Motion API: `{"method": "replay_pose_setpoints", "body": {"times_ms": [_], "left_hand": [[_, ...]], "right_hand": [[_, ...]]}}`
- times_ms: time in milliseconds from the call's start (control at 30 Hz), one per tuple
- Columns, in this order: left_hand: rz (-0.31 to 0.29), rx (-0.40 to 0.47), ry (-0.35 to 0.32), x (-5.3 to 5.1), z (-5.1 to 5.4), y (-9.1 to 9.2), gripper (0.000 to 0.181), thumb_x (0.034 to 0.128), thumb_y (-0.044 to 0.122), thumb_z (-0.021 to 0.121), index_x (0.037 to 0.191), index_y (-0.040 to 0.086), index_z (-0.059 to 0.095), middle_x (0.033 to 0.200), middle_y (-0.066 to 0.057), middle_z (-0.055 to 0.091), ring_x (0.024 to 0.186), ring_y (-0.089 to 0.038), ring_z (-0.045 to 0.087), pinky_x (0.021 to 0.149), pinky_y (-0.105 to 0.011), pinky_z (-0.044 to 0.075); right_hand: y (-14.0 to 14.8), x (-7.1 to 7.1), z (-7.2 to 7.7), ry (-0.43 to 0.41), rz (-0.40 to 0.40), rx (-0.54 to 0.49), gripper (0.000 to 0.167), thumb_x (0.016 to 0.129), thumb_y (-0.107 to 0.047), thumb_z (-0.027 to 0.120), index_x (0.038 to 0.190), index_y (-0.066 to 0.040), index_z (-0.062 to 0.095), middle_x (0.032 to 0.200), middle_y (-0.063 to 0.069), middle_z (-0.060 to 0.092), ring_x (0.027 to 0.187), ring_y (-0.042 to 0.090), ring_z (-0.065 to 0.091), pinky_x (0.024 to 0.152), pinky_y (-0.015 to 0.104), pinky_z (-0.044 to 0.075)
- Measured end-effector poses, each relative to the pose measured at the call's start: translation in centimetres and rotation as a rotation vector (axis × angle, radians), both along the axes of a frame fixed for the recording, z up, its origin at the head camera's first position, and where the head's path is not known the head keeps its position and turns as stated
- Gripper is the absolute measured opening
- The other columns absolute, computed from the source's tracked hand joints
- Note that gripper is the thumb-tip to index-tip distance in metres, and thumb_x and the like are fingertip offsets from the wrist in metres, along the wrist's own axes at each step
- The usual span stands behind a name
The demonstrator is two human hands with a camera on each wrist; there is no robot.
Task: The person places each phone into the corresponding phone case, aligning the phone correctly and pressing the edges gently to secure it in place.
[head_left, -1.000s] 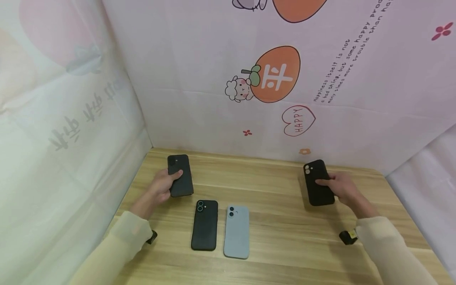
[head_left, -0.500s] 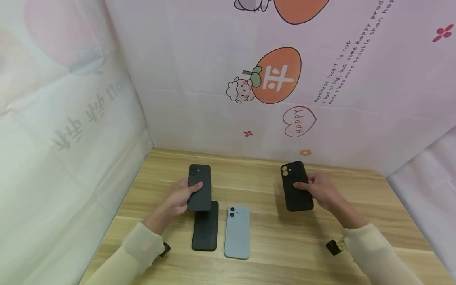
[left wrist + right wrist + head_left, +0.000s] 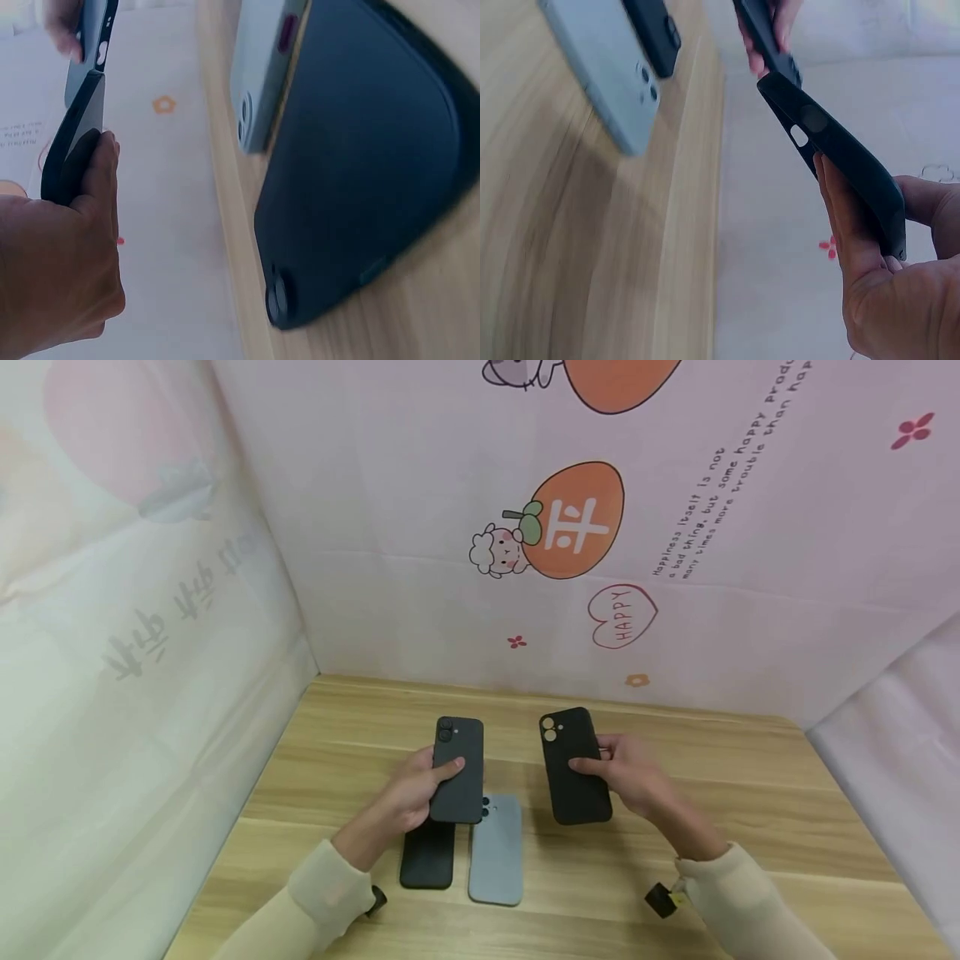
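Note:
My left hand (image 3: 414,783) grips a dark smartphone (image 3: 461,797), thumb across its back, with two camera lenses at the top. To its right, my right hand (image 3: 632,775) holds a black phone case (image 3: 579,797), thumb on its back; pale colour shows through its round camera holes. A side cutout appears in the case (image 3: 832,139) in the right wrist view. Both held things are raised above the table, with a gap between them in the head view. Beneath the left hand's phone lie a black phone (image 3: 427,862), its top hidden, and a light blue-grey phone (image 3: 497,856), partly covered.
A wood-grain table (image 3: 585,893) carries the two lying phones side by side. White printed cloth (image 3: 405,568) rises at the table's back edge, and more cloth (image 3: 150,710) hangs along the left side. Small black devices sit at both wrists.
My left hand has carried the phone rightward over the two lying phones. My right hand has brought the case leftward, so the gap between them has narrowed. The lying phones stay put.

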State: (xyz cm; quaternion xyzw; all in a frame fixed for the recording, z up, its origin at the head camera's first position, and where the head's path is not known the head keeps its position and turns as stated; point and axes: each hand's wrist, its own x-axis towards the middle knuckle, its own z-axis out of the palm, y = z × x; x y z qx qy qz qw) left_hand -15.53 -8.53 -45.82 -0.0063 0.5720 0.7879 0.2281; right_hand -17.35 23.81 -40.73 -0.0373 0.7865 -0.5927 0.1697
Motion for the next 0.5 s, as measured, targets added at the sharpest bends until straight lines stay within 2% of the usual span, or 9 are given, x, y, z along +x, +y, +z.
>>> {"method": "replay_pose_setpoints", "body": {"times_ms": [233, 500], "left_hand": [[-0.001, 0.042, -0.024, 0.5, -0.2, 1.5, 0.048, 0.1131, 0.011, 0.049, 0.157, -0.002, 0.037, 0.146, -0.031, 0.058, 0.130, -0.035, 0.065, 0.105, -0.045, 0.057], [-0.002, 0.058, -0.032, 0.9, -0.2, 2.5, 0.048, 0.1127, 0.013, 0.052, 0.155, -0.005, 0.040, 0.141, -0.025, 0.064, 0.127, -0.032, 0.067, 0.103, -0.043, 0.058]], "right_hand": [[-2.3, 0.9, 0.1, -0.002, 0.027, -0.087, 0.041, 0.096, 0.003, 0.070, 0.130, 0.022, 0.058, 0.100, 0.020, 0.079, 0.093, 0.021, 0.078, 0.081, 0.034, 0.065], [-4.8, 1.3, 0.1, -0.030, 0.058, -0.159, 0.042, 0.098, 0.003, 0.069, 0.135, 0.020, 0.057, 0.109, 0.022, 0.078, 0.098, 0.022, 0.078, 0.084, 0.034, 0.065]]}}
